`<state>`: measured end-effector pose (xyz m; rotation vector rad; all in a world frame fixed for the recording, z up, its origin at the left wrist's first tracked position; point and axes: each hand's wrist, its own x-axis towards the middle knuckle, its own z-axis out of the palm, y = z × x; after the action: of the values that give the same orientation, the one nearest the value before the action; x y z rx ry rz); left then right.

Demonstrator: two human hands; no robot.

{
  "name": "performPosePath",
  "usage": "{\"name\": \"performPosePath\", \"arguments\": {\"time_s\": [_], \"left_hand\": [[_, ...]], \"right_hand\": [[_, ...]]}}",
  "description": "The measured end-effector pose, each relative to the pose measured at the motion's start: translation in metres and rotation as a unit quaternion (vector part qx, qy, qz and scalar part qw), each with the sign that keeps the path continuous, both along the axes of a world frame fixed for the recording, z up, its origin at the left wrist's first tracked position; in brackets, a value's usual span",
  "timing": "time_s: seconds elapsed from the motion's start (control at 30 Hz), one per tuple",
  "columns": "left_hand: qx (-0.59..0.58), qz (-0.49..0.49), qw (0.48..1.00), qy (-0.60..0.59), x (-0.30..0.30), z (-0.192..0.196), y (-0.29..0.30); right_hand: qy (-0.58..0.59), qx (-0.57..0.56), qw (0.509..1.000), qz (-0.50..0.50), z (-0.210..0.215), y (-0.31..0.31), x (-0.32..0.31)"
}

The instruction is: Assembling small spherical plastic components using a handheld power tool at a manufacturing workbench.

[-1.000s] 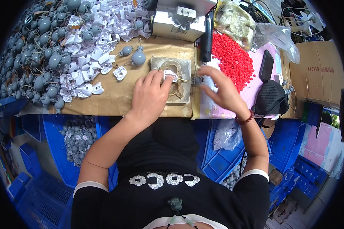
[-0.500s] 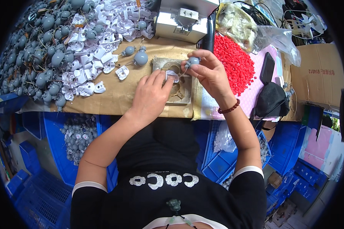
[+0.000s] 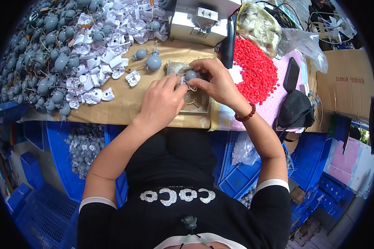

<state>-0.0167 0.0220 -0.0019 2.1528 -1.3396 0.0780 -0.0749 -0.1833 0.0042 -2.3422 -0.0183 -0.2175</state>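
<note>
Over a square metal fixture [image 3: 199, 106] with round hollows, my two hands meet. In my right hand [image 3: 218, 81] a round grey plastic part [image 3: 191, 75] is pinched between thumb and forefinger. Just left of it, the fingers of my left hand [image 3: 164, 97] close on a small white plastic piece [image 3: 184, 80], mostly covered by the fingertips. Grey part and white piece are against each other or nearly so; the exact contact is hidden. Left of the fixture lie a larger grey round part [image 3: 153, 62], a smaller one [image 3: 140, 54] and a loose white piece [image 3: 133, 78].
Heaps of grey parts [image 3: 50, 62] and white pieces [image 3: 108, 58] cover the table's left side. A metal machine [image 3: 199, 29] stands behind the fixture. To the right are small red pieces [image 3: 257, 70], a phone [image 3: 292, 74] and a black pouch [image 3: 296, 108]. Blue crates [image 3: 62, 166] sit below.
My right hand has moved left and slightly down, carrying the grey part from beside the fixture to the white piece at my left fingers. My left hand stays nearly in place.
</note>
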Motion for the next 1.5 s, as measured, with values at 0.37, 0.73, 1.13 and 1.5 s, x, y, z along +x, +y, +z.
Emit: {"name": "performPosePath", "arguments": {"time_s": [0.37,0.73,1.13,1.5], "left_hand": [[0.003,0.060,0.998,0.004,0.002,0.002,-0.027],[-0.029,0.047,0.997,0.054,0.007,0.004,-0.025],[-0.037,0.060,0.996,0.059,0.010,0.005,-0.026],[-0.037,0.055,0.996,0.055,0.009,0.004,-0.026]], "right_hand": [[-0.144,-0.069,0.965,-0.207,0.002,-0.053,0.012],[-0.049,-0.010,0.942,-0.332,-0.010,-0.084,0.040],[-0.264,0.416,0.870,0.020,0.112,-0.044,0.080],[-0.195,0.281,0.918,-0.202,0.083,-0.006,0.135]]}}
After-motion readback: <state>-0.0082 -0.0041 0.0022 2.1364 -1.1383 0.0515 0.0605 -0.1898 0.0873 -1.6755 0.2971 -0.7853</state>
